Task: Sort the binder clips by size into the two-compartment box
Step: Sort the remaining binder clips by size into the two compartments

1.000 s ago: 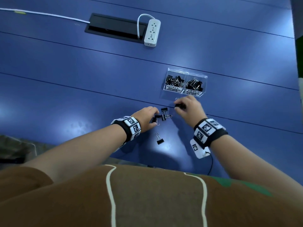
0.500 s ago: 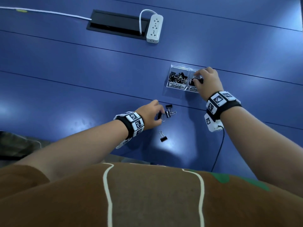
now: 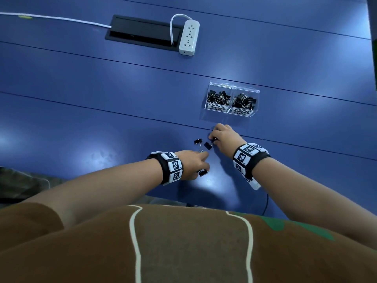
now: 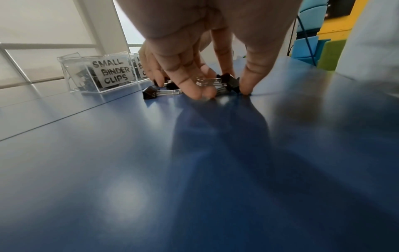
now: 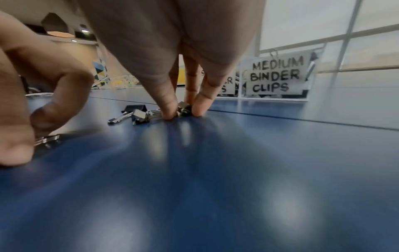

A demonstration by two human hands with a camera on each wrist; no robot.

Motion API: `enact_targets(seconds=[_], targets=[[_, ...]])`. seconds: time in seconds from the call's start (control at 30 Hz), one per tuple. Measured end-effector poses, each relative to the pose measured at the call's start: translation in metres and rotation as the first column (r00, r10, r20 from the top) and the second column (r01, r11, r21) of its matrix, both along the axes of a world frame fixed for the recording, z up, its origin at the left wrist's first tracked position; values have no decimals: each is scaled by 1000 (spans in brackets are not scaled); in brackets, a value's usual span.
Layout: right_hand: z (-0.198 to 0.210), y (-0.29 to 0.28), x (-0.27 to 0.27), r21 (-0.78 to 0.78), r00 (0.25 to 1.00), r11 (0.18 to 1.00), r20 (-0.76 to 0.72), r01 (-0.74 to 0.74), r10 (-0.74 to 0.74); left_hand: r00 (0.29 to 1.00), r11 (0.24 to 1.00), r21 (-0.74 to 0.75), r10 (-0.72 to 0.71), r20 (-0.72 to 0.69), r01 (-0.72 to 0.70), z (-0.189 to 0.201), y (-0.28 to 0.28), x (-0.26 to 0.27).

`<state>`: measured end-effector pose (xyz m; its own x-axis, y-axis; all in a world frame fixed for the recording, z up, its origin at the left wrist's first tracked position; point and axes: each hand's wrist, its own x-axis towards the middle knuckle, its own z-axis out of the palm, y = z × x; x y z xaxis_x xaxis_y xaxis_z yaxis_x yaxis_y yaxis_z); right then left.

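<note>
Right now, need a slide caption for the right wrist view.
Right hand pinches a black metal binder clip on the blue table, near the clear plastic box's "MEDIUM BINDER CLIPS" label.

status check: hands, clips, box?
Left hand pinching a clip on the table. Right hand pinching another. Two loose clips between. Box clear, unobstructed.

The blue bench (image 3: 81,88), crossed by thin dark seams, carries a clear two-compartment box (image 3: 231,102) right of centre in the head view, both halves holding black clips, labelled "SMALL BINDER CLIPS" and "MEDIUM BINDER CLIPS". Below the box, near the frame's middle, loose binder clips (image 3: 198,142) lie on the surface, two side by side and another (image 3: 203,172) lower down. At the top centre a white power strip (image 3: 189,37) lies beside a black cable hatch (image 3: 140,31), with a white cable (image 3: 51,18) running in from the upper left.
</note>
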<state>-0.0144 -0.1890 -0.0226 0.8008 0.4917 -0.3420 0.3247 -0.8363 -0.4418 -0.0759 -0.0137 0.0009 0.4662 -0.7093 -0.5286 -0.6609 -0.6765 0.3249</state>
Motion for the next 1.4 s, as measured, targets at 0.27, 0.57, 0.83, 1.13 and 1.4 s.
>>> enact_targets(seconds=[0.27,0.57,0.83,1.13,1.4], targets=[[29,-24,9,210,940,929,91,304,-328,990,989,-55,138,1,-138,-12,-4,8],[38,-48,73,114,861,871,135,477,-489,969,956,-159,243,-51,-248,-17,-6,17],[33,-44,82,-20,859,870,171,492,-482,872,812,-330,483,-82,-482,21,-20,67],[35,-33,21,215,848,886,265,412,-459,810,697,-509,586,0,-505,53,-61,159],[-10,0,-57,66,997,998,79,-6,1,860,804,-379,509,38,-459,41,-116,185]])
